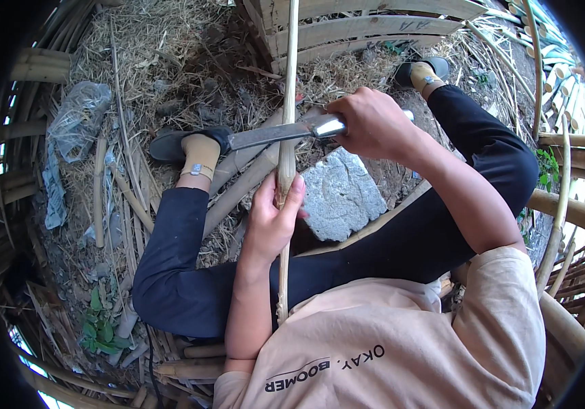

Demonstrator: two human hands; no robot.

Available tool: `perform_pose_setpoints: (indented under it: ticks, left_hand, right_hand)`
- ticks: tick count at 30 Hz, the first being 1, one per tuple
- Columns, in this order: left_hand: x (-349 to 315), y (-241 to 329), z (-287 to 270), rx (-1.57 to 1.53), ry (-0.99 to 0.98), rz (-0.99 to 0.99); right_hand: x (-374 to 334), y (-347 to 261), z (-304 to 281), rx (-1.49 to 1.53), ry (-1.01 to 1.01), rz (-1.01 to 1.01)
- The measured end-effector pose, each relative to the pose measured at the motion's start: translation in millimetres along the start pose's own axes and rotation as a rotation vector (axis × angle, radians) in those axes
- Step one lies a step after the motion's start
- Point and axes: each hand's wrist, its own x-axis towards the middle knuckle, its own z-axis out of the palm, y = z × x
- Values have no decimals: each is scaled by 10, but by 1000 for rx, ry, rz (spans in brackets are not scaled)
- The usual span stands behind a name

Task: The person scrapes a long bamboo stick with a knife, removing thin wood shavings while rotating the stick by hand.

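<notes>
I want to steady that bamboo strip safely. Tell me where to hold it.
Hold the bamboo strip below the knife blade, where the left hand has it now. It stands nearly upright, so wrap it from the left, fingers clear of the edge; the right hand holds the handle.

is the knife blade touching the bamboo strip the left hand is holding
Touching. The head view shows the knife blade crossing and meeting the bamboo strip just above the left hand, with no gap visible.

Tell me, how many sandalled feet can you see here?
2: the left foot rests on the straw, left of the knife blade; the right foot sits at upper right, beyond the right hand.
</notes>
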Motion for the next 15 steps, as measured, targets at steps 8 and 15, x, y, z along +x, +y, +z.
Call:
perform_pose_setpoints:
  ticks: [8, 15]
  left_hand:
    - [283, -21, -55, -431, -209, -149]
    - [327, 4, -102, -745, -585, -202]
  right_hand:
    - [-21, 62, -60, 55, -17, 42]
    - [-22, 65, -55, 96, -33, 35]
